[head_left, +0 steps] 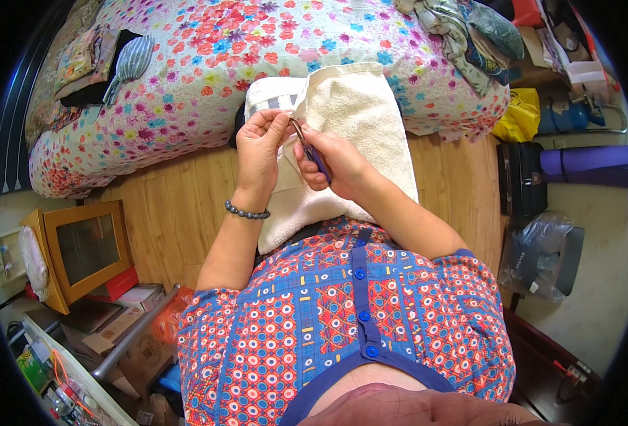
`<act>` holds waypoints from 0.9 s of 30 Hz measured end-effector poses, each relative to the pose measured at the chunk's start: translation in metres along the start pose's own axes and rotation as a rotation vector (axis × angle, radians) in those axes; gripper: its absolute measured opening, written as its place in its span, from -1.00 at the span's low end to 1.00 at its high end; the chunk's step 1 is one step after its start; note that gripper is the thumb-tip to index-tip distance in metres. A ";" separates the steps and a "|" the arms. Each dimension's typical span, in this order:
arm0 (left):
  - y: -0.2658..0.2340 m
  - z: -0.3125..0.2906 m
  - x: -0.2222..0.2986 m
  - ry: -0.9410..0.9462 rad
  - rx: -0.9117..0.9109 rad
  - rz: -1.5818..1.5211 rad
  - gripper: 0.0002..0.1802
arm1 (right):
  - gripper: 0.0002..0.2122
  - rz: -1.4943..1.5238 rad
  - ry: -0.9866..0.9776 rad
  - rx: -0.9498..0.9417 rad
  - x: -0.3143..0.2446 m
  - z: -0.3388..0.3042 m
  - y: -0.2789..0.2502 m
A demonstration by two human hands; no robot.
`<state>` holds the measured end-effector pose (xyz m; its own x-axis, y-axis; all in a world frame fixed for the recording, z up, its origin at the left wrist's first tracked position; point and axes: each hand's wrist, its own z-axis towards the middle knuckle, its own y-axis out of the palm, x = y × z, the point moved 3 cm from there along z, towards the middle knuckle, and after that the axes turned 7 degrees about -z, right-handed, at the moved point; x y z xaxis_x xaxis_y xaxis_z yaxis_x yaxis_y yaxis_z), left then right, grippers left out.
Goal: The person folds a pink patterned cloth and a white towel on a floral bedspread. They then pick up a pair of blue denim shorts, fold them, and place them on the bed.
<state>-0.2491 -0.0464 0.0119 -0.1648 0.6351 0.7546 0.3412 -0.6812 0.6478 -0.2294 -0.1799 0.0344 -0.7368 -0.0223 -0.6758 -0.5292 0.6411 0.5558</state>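
Observation:
My right hand point(331, 160) is wrapped round a slim hand tool with dark metal and a purple handle point(319, 165); it looks like small pliers or snips, but the kind is not clear. Its dark tip points up and left, meeting the fingertips of my left hand point(260, 145). Thumb and forefinger of that hand are pinched together; whatever they hold is too small to make out. A beaded bracelet point(247, 211) circles my left wrist. Beneath both hands a cream towel point(360, 106) spreads over my lap, with a white cloth with grey patches point(268, 90) beside it.
Ahead stands a bed with a flowered cover point(214, 64), folded clothes point(86, 64) at its left and heaped clothes point(463, 42) at its right. A glass-fronted wooden cabinet point(90, 245) and boxes are at left. A black case point(521, 177) and purple roll point(591, 165) stand right.

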 end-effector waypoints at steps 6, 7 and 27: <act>0.000 -0.002 0.004 -0.019 -0.091 0.049 -0.89 | -0.75 -0.990 -0.788 0.500 -0.049 -0.012 -0.002; 0.004 -0.003 0.005 -0.027 -0.093 0.061 -0.88 | -0.75 -1.032 -0.847 0.519 -0.054 -0.007 -0.005; 0.023 -0.007 0.024 0.058 -0.201 0.504 -0.85 | -0.88 -1.110 -0.901 0.565 -0.044 -0.003 -0.007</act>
<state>-0.2520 -0.0494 0.0452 -0.0796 0.1942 0.9777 0.2081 -0.9560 0.2069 -0.1947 -0.1855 0.0613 0.5102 -0.3471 -0.7869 -0.2451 0.8183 -0.5199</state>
